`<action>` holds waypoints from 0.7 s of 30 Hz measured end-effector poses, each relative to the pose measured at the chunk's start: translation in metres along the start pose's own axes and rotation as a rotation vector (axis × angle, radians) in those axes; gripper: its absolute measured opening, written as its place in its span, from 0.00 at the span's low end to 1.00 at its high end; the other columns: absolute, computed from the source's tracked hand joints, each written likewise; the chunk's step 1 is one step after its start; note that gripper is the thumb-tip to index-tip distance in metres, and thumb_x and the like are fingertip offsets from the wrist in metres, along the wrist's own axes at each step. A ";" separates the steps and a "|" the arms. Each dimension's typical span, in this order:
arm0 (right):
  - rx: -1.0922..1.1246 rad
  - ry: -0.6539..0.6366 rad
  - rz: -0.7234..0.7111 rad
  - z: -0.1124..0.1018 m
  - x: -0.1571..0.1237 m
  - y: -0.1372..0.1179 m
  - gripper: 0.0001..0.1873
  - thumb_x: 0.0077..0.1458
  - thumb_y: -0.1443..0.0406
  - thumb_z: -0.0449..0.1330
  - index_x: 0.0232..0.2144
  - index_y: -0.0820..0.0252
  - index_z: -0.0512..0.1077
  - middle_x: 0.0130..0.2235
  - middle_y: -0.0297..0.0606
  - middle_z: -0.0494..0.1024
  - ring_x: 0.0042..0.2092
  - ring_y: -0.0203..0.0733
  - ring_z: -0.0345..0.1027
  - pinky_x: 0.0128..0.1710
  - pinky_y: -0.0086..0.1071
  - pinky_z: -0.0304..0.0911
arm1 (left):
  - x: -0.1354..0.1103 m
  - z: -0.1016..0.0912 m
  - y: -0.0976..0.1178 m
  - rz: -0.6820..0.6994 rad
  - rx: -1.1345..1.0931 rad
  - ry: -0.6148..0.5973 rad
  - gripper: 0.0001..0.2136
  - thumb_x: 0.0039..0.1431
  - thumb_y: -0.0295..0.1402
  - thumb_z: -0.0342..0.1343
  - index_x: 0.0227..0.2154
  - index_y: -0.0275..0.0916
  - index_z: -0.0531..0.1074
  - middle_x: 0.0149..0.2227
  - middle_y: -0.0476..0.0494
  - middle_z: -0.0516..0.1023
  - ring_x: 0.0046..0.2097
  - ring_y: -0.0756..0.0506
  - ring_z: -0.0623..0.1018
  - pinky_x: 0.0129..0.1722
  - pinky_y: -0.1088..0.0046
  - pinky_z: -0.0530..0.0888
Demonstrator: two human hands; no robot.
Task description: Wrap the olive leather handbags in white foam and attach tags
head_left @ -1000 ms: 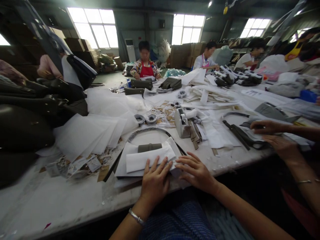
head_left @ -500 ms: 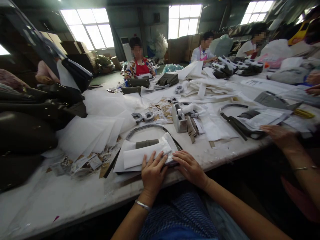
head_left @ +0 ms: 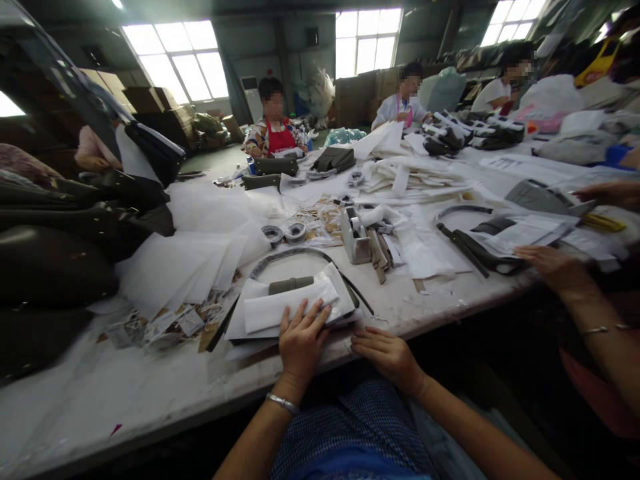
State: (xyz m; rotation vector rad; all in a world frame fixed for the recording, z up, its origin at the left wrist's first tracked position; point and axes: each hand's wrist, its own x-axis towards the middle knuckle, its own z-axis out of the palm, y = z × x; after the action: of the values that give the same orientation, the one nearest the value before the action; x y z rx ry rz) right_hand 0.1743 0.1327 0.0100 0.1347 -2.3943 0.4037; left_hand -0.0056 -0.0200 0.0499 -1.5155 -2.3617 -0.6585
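Observation:
My left hand (head_left: pixel 303 337) lies flat with fingers spread on a folded white sheet (head_left: pixel 267 315). The sheet covers part of a dark olive handbag lying at the table's front edge. A wrapped handle (head_left: pixel 295 253) arches behind the bag, and a dark strap (head_left: pixel 357 291) runs along its right side. Above the folded sheet an olive rolled piece (head_left: pixel 291 285) shows. My right hand (head_left: pixel 389 357) rests at the table edge, just right of the bag and apart from it. Its fingers are stretched out, with nothing visible in them.
A tape dispenser (head_left: pixel 355 237) stands behind the bag, beside tape rolls (head_left: pixel 295 232). White sheets (head_left: pixel 185 273) and a heap of tags (head_left: pixel 170 325) lie left. Dark bags (head_left: pixel 50 267) are piled far left. At right, a co-worker's hand (head_left: pixel 553 267) touches another bag (head_left: pixel 480 250). Other people sit across the table.
My right hand has drawn off the bag's right corner, down and to the right onto the table edge. My left hand stays on the folded sheet. A co-worker's other hand has reached in at right.

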 end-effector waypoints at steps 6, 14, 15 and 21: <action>0.078 -0.034 0.030 -0.006 0.004 -0.042 0.15 0.64 0.73 0.50 0.40 0.56 0.76 0.38 0.35 0.83 0.39 0.37 0.78 0.50 0.36 0.73 | 0.001 0.000 0.000 -0.003 0.001 0.009 0.18 0.64 0.36 0.55 0.57 0.56 0.68 0.59 0.55 0.71 0.63 0.39 0.68 0.66 0.47 0.56; 0.067 -0.072 0.052 -0.001 -0.035 -0.074 0.13 0.65 0.71 0.53 0.47 0.56 0.73 0.40 0.37 0.83 0.46 0.38 0.77 0.55 0.38 0.69 | 0.002 0.004 -0.001 0.002 -0.001 0.036 0.19 0.64 0.38 0.56 0.57 0.55 0.68 0.59 0.54 0.72 0.63 0.39 0.68 0.66 0.49 0.54; 0.003 -0.063 0.086 -0.002 -0.034 -0.064 0.17 0.64 0.72 0.54 0.53 0.57 0.71 0.47 0.40 0.81 0.51 0.41 0.74 0.58 0.41 0.66 | 0.002 0.004 -0.001 0.005 -0.001 0.041 0.19 0.63 0.39 0.56 0.57 0.55 0.68 0.59 0.54 0.72 0.63 0.40 0.68 0.66 0.49 0.54; -0.139 -0.131 -0.020 0.008 -0.007 -0.011 0.27 0.63 0.75 0.52 0.62 0.58 0.62 0.60 0.44 0.70 0.65 0.46 0.58 0.64 0.50 0.56 | 0.001 0.004 -0.001 0.007 -0.005 0.063 0.19 0.63 0.38 0.57 0.57 0.55 0.69 0.58 0.53 0.72 0.62 0.39 0.69 0.66 0.51 0.54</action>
State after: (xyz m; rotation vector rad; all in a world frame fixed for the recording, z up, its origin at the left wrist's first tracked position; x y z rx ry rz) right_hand 0.1768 0.1194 0.0029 0.1258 -2.5386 0.2240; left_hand -0.0068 -0.0175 0.0471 -1.4819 -2.3094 -0.7009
